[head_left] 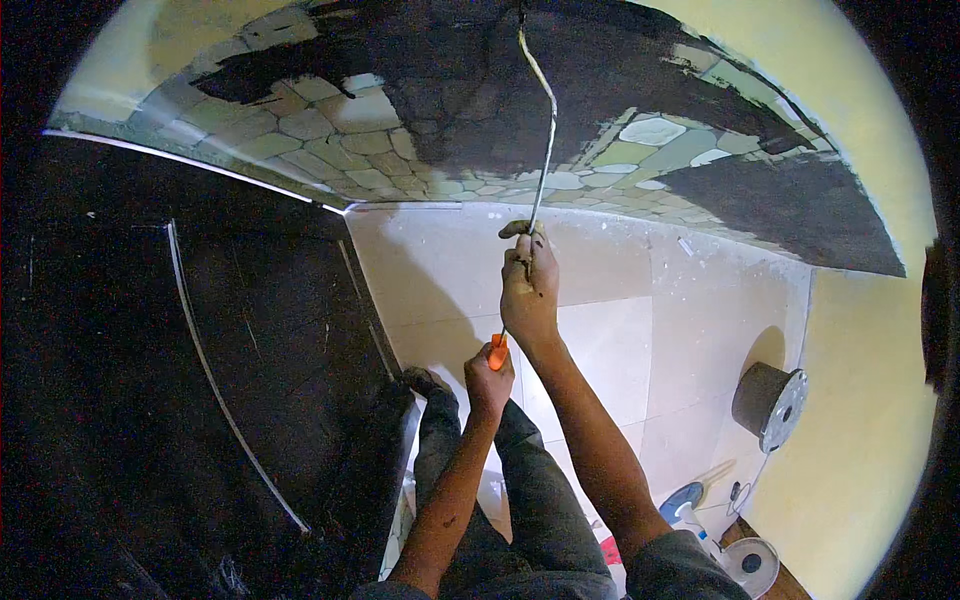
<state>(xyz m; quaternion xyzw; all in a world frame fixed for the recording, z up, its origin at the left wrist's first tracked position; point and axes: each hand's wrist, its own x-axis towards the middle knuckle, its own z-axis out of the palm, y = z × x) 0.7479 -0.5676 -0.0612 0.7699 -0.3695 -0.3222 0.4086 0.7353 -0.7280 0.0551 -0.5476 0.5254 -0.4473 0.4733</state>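
Note:
My left hand is closed around the orange handle of a long-framed paint roller. Higher up, my right hand grips the same thin metal rod, its skin spotted with dark paint. The rod bends near its far end and reaches up to the wall. Its roller head cannot be made out against the dark coat. Dark paint covers much of a wall with a stone-like pattern, and pale patches of that pattern show at left and right.
A large dark panel stands at the left. Pale floor tiles lie below, with specks near the wall. To the right, a cable spool rests by a yellow wall. A blue round object and a white disc lie near my right arm.

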